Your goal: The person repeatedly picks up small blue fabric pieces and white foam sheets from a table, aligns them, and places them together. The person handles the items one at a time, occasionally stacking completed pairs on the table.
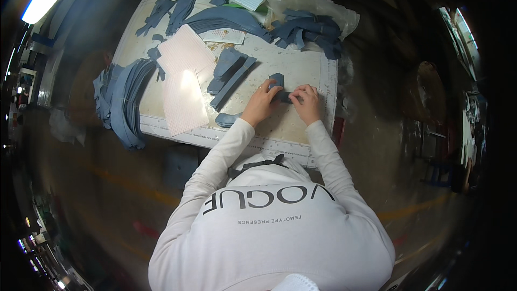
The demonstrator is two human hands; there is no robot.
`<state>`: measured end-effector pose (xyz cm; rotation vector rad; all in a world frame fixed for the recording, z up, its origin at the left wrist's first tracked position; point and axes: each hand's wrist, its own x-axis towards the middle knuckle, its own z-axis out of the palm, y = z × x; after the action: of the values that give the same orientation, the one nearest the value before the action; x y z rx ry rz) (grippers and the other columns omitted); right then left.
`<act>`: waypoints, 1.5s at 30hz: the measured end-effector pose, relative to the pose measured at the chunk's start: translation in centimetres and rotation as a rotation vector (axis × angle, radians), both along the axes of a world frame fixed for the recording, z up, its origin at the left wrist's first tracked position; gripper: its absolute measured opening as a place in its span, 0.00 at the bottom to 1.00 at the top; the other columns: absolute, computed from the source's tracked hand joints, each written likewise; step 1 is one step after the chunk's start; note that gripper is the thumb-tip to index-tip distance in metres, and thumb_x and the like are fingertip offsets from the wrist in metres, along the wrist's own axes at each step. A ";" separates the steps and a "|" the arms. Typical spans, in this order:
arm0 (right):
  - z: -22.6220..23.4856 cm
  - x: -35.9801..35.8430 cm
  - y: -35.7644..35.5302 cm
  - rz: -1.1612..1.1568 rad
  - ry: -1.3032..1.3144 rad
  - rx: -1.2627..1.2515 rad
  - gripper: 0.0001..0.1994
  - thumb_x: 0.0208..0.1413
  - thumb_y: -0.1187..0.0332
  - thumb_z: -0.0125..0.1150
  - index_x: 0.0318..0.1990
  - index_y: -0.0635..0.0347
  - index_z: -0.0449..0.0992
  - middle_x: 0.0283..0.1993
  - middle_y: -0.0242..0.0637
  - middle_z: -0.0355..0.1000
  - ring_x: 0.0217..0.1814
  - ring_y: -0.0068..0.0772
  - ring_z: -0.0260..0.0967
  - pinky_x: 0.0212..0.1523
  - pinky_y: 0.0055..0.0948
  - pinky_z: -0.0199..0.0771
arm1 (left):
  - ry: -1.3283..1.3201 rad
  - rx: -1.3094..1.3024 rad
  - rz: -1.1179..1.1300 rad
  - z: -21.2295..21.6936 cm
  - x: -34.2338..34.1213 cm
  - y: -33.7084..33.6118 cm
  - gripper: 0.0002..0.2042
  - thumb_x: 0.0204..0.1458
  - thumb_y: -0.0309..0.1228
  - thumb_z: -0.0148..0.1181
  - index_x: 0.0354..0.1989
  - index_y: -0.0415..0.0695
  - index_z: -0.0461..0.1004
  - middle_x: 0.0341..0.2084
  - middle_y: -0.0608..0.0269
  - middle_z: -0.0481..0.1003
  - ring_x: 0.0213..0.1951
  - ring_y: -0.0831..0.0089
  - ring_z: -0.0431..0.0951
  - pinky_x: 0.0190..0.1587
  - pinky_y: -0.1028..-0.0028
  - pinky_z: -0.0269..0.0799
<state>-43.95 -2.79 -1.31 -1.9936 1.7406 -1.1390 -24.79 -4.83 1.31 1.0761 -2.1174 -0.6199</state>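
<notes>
At the table's near right side, a small stack of blue fabric pieces [277, 80] lies between my hands. My left hand [259, 104] grips it from the left, thumb and fingers curled around its near part. From the other side my right hand [307, 103] pinches the right end of a darker, folded-looking part with thumb and fingertips. Just left of my left hand lie blue fabric strips [230, 78], some stacked, one long and narrow. A short curved blue piece [228, 120] rests beside my left wrist.
The pale table [226, 139] has a printed border. Patterned paper sheets [186, 99] lie left of centre. A thick bundle of curved blue fabric [126, 97] hangs over the left edge. More blue pieces [307, 29] and clear plastic [323, 5] lie along the back.
</notes>
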 end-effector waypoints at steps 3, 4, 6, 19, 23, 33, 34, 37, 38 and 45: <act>0.1 0.5 -0.1 0.016 0.074 -0.026 0.04 0.41 0.73 0.69 0.26 0.56 0.79 0.36 0.31 0.70 0.46 0.39 0.64 0.46 0.34 0.67 | -0.097 -0.009 -0.004 -1.4 -0.1 -0.5 0.18 0.42 0.26 0.66 0.44 0.43 0.74 0.46 0.54 0.71 0.40 0.55 0.75 0.45 0.63 0.72; 0.2 0.6 -0.1 0.017 0.089 -0.019 0.04 0.41 0.73 0.69 0.25 0.56 0.78 0.36 0.31 0.70 0.45 0.39 0.64 0.46 0.34 0.67 | -0.088 -0.037 -0.006 -1.8 -0.1 -0.6 0.18 0.41 0.26 0.67 0.44 0.43 0.75 0.45 0.54 0.71 0.41 0.55 0.75 0.45 0.63 0.72; 0.4 1.0 0.0 0.021 0.140 -0.056 0.04 0.41 0.74 0.68 0.24 0.56 0.78 0.36 0.30 0.69 0.45 0.38 0.65 0.44 0.34 0.69 | -0.119 -0.041 -0.006 -2.4 0.1 -0.6 0.18 0.41 0.27 0.67 0.43 0.42 0.75 0.43 0.54 0.72 0.43 0.55 0.75 0.46 0.64 0.72; 1.7 -1.0 -4.5 0.147 0.100 -0.035 0.05 0.43 0.75 0.66 0.29 0.53 0.80 0.38 0.30 0.69 0.48 0.36 0.65 0.47 0.34 0.69 | 0.038 0.107 0.178 -1.1 -0.1 0.0 0.11 0.48 0.26 0.61 0.42 0.43 0.76 0.27 0.52 0.75 0.30 0.54 0.77 0.35 0.62 0.74; 1.9 -0.2 -7.5 0.358 0.082 -0.079 0.05 0.42 0.75 0.67 0.27 0.52 0.81 0.39 0.30 0.68 0.49 0.36 0.64 0.49 0.33 0.68 | -0.052 0.002 0.198 -1.4 -0.6 -0.3 0.09 0.48 0.28 0.61 0.39 0.43 0.76 0.25 0.52 0.74 0.28 0.54 0.77 0.33 0.61 0.73; 2.0 0.9 -9.9 0.564 0.251 0.029 0.03 0.41 0.70 0.65 0.26 0.51 0.81 0.43 0.26 0.67 0.55 0.32 0.63 0.52 0.32 0.69 | -0.134 -0.067 0.277 -2.7 -1.7 -0.3 0.09 0.46 0.33 0.65 0.32 0.42 0.74 0.25 0.53 0.74 0.29 0.53 0.76 0.33 0.60 0.73; 2.0 0.9 -10.0 0.584 0.282 0.018 0.03 0.41 0.70 0.65 0.27 0.51 0.81 0.44 0.25 0.67 0.55 0.32 0.63 0.51 0.32 0.69 | -0.132 -0.075 0.274 -2.7 -1.7 -0.3 0.09 0.46 0.33 0.65 0.32 0.42 0.75 0.25 0.52 0.74 0.29 0.53 0.76 0.33 0.60 0.73; 1.9 1.3 -10.1 0.604 0.338 0.004 0.04 0.39 0.71 0.65 0.26 0.51 0.81 0.44 0.25 0.67 0.56 0.32 0.63 0.51 0.32 0.69 | -0.130 -0.090 0.265 -2.7 -1.7 -0.2 0.09 0.47 0.32 0.64 0.33 0.42 0.75 0.25 0.52 0.74 0.28 0.52 0.76 0.33 0.59 0.72; 1.8 1.4 -10.1 0.616 0.330 -0.024 0.05 0.39 0.72 0.65 0.27 0.52 0.81 0.43 0.26 0.68 0.55 0.33 0.63 0.51 0.32 0.69 | -0.133 -0.089 0.262 -2.6 -1.7 -0.2 0.09 0.47 0.32 0.64 0.33 0.42 0.75 0.25 0.52 0.74 0.28 0.52 0.76 0.33 0.59 0.72; 2.8 0.6 -11.5 0.515 0.130 0.078 0.25 0.43 0.77 0.63 0.53 0.46 0.75 0.37 0.31 0.70 0.48 0.34 0.67 0.51 0.32 0.69 | -0.137 0.113 0.359 -2.2 -1.8 0.0 0.11 0.48 0.29 0.61 0.41 0.43 0.74 0.24 0.48 0.75 0.29 0.50 0.76 0.34 0.58 0.72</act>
<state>-43.37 -14.32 1.53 -2.3157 1.1842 -0.7707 -26.60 -4.84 -0.91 1.5560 -1.9488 -0.5065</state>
